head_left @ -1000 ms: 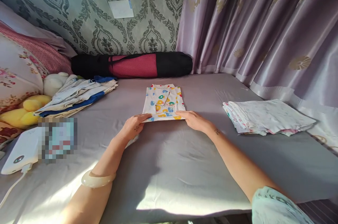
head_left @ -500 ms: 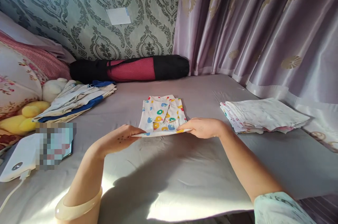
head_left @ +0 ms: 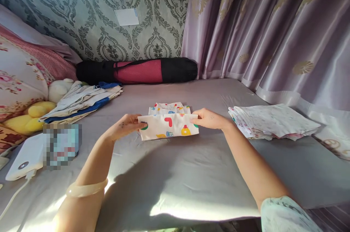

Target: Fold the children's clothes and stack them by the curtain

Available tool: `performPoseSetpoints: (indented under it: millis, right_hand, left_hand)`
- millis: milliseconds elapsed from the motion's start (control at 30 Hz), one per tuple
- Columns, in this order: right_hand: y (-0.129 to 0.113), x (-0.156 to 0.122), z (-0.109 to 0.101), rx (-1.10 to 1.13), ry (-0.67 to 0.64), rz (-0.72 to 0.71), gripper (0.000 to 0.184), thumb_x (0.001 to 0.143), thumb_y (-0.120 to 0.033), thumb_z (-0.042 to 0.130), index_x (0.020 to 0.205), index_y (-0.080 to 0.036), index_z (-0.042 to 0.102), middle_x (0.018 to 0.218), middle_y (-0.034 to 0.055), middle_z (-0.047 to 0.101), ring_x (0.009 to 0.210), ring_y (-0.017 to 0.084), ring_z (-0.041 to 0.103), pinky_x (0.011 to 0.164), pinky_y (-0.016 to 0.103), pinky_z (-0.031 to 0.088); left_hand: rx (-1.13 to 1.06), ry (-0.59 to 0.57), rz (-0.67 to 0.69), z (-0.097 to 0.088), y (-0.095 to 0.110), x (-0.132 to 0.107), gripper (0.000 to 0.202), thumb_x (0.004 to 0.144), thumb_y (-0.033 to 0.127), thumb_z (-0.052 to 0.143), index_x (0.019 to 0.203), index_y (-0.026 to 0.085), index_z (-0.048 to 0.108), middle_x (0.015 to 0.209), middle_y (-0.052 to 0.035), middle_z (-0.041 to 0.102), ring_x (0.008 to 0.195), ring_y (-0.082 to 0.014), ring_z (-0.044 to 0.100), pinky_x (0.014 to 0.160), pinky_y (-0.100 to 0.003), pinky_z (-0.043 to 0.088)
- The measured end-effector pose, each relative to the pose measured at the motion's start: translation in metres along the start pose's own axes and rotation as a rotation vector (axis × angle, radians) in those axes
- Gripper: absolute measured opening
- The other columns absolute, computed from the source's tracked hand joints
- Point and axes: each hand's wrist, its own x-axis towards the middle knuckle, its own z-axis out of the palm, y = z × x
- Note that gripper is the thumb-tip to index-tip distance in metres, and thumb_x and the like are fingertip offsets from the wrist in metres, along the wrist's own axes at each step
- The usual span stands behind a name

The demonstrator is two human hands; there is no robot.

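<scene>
A small white shirt (head_left: 169, 127) with colourful prints lies in the middle of the grey bed sheet (head_left: 191, 173). Its near part is turned up and over, so the underside with a red figure and a yellow duck faces me. Behind that flap the collar end still shows. My left hand (head_left: 128, 126) pinches the flap's left edge between thumb and fingers. At the right edge, my right hand (head_left: 209, 118) pinches the same flap.
A pile of pale folded cloths (head_left: 276, 121) lies to the right. On the left are stacked white and blue clothes (head_left: 84, 101), yellow and white plush toys, and a white power bank (head_left: 26, 159) with a cable beside a blurred phone. A black and red rolled bag (head_left: 139, 71) rests along the wall.
Both hands have raised the shirt's near edge and carried it away from me over the upper part. The flap now covers most of the front, leaving the collar end showing.
</scene>
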Motion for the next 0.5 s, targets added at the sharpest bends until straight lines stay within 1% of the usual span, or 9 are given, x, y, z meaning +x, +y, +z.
performPoseSetpoints:
  millis: [67,167,267,333,400,500]
  right_hand:
    - [0.006,0.013,0.004,0.069,0.074,0.035,0.026,0.075,-0.041,0.068,0.073,-0.016,0.065,0.061,-0.0039,0.057,0.059,0.012,0.051,0.055,0.022,0.038]
    - [0.013,0.033,0.012,0.105,0.181,0.126,0.02,0.076,-0.035,0.07,0.08,-0.015,0.069,0.063,-0.0017,0.063,0.063,0.013,0.057,0.056,0.02,0.042]
    - [0.02,0.053,0.018,0.061,0.262,0.233,0.016,0.079,-0.031,0.068,0.084,-0.016,0.069,0.065,-0.0008,0.066,0.063,0.014,0.059,0.056,0.019,0.044]
    - [0.025,0.064,0.021,0.009,0.289,0.303,0.017,0.083,-0.032,0.064,0.085,-0.016,0.069,0.067,0.0001,0.068,0.062,0.014,0.06,0.055,0.019,0.044]
    - [0.029,0.074,0.024,-0.066,0.306,0.359,0.018,0.086,-0.031,0.06,0.088,-0.016,0.068,0.073,0.0021,0.069,0.062,0.014,0.061,0.055,0.02,0.043]
    - [0.033,0.087,0.026,-0.204,0.324,0.397,0.02,0.089,-0.03,0.055,0.094,-0.015,0.068,0.087,0.0066,0.072,0.071,0.016,0.064,0.059,0.02,0.044]
  left_hand:
    - [-0.033,0.093,-0.009,0.0,-0.007,0.015,0.048,0.064,0.055,0.073,0.09,0.015,0.069,0.088,-0.0081,0.072,0.083,-0.0229,0.065,0.07,-0.032,0.051]
    - [-0.016,0.233,-0.039,0.003,-0.016,0.037,0.048,0.06,0.056,0.073,0.082,0.014,0.067,0.08,-0.0065,0.069,0.073,-0.0189,0.063,0.062,-0.028,0.048]
    - [0.025,0.356,-0.06,0.01,-0.022,0.059,0.036,0.065,0.049,0.067,0.072,0.015,0.062,0.065,-0.0009,0.061,0.06,-0.0134,0.055,0.054,-0.024,0.042]
    - [0.121,0.447,-0.099,0.015,-0.024,0.072,0.027,0.07,0.043,0.061,0.07,0.016,0.06,0.059,0.0011,0.056,0.056,-0.0128,0.052,0.051,-0.023,0.037]
    - [0.256,0.518,-0.145,0.019,-0.025,0.084,0.022,0.075,0.037,0.055,0.071,0.016,0.06,0.06,0.0002,0.056,0.059,-0.0143,0.053,0.052,-0.024,0.036]
    - [0.444,0.543,-0.204,0.021,-0.022,0.097,0.02,0.082,0.03,0.048,0.079,0.016,0.062,0.074,-0.0048,0.064,0.071,-0.0181,0.059,0.058,-0.025,0.039]
